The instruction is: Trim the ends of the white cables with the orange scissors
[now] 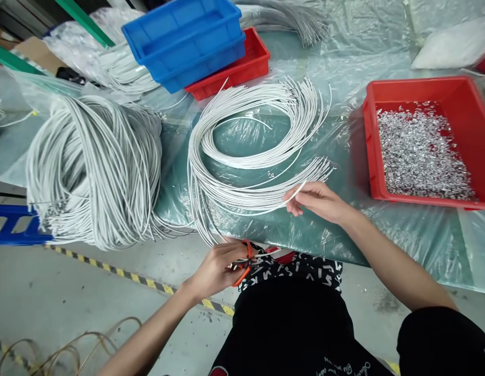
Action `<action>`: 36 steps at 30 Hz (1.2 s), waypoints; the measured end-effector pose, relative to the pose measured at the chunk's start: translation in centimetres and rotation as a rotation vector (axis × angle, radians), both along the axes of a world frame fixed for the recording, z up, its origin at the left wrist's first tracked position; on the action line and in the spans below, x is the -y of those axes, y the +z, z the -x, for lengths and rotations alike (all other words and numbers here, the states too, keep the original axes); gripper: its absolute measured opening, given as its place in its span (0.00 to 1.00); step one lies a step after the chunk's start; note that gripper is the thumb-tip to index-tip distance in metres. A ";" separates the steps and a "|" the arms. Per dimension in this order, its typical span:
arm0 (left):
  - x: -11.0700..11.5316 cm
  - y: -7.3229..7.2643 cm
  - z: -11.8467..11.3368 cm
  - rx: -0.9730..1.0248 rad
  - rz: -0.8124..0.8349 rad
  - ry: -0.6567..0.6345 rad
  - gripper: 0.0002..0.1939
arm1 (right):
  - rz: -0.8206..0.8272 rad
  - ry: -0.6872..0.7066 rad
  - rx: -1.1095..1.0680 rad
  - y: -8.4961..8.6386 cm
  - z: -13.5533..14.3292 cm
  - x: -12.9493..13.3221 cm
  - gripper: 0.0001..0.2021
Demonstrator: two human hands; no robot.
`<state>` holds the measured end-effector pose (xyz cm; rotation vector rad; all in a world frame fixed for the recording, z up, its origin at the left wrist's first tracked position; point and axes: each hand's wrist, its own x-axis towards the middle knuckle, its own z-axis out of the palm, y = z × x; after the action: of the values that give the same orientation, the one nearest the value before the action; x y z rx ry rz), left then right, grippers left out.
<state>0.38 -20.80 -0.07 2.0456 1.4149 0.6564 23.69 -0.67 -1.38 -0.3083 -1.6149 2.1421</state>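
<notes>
My left hand [221,267], low at the front edge of the table, is closed around a small pair of orange-handled pliers [246,263]. A thin white wire passes by the tool's jaws; whether that hand also grips the wire I cannot tell. Above the table edge, my right hand [318,202] pinches a white cable [295,192] near its end, the tip pointing up and right. Just beyond it lies a loose coil of white cables [242,163], with their cut ends fanned toward the right.
A large bundle of grey-white cables [105,167] is heaped on the left. A red bin [377,193] of small shiny metal pieces stands at right. Stacked blue trays [187,47] rest on a red tray [261,52] at the back. Plastic sheeting covers the green tabletop [336,130].
</notes>
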 end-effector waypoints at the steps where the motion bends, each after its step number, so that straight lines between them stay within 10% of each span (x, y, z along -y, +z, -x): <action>1: -0.2 0.2 -0.1 0.015 -0.021 0.043 0.07 | 0.002 -0.064 -0.004 -0.3 0.4 0.3 0.13; 11: -4.2 3.0 -1.3 -0.117 0.006 0.358 0.17 | -0.042 -0.025 0.019 -1.4 2.0 2.9 0.16; 36: -4.4 1.7 -1.7 -0.044 0.224 0.201 0.18 | -0.114 -0.104 0.085 -1.7 2.5 4.4 0.16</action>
<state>2.04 -16.36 1.61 1.7705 1.6548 0.5099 21.18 -5.03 -3.04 -0.4427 -1.7217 1.9757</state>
